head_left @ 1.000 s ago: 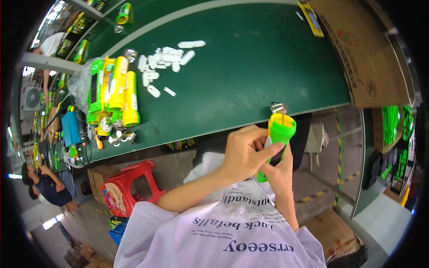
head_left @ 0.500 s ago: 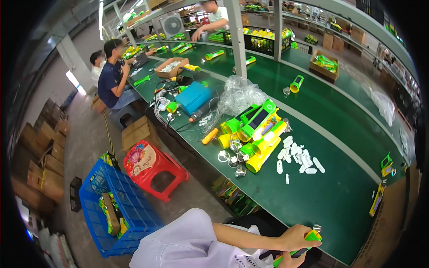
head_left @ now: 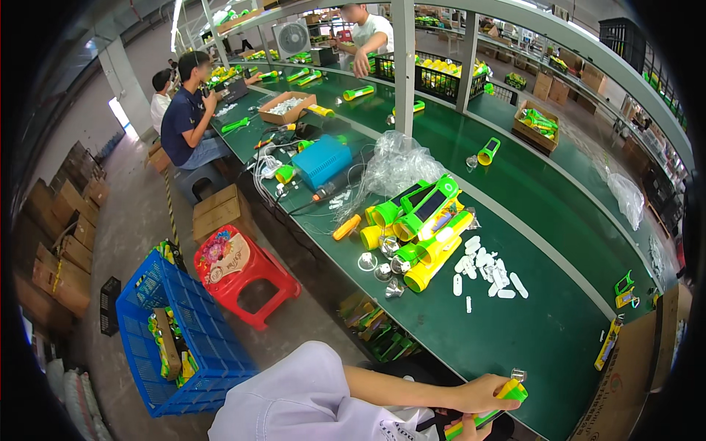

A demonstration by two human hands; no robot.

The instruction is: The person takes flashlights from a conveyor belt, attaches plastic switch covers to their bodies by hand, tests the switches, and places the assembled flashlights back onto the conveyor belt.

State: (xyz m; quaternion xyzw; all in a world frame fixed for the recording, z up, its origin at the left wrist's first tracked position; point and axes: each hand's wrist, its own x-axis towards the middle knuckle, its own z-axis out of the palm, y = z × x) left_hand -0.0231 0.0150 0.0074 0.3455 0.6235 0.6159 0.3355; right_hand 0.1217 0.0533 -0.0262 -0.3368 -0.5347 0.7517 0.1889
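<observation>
Near the table's front edge at the lower right, my left hand [head_left: 482, 395] is closed around a green-and-yellow flashlight body [head_left: 513, 392]. A silver reflector [head_left: 519, 375] shows at the flashlight's far end. Lower down, my right hand [head_left: 474, 431] grips the same body nearer its green tail, partly cut off by the picture's lower edge. Farther up the table lies a pile of yellow-and-green flashlight bodies [head_left: 434, 272], with loose silver reflectors [head_left: 395, 288] beside it. White oval plastic pieces [head_left: 506, 293] are scattered to the right of the pile.
A crumpled clear plastic bag [head_left: 401, 158], a blue box [head_left: 322, 162] with cables and a yellow-handled screwdriver [head_left: 347, 227] lie beyond the pile. A green conveyor belt [head_left: 544, 213] runs alongside. A red stool [head_left: 243, 275] and blue crate [head_left: 198, 331] stand left. Co-workers sit and stand farther off.
The view has shifted slightly, so the scene sits a little differently. Both my hands keep their hold on the flashlight. The far co-worker's arm has moved to the right over the belt.
</observation>
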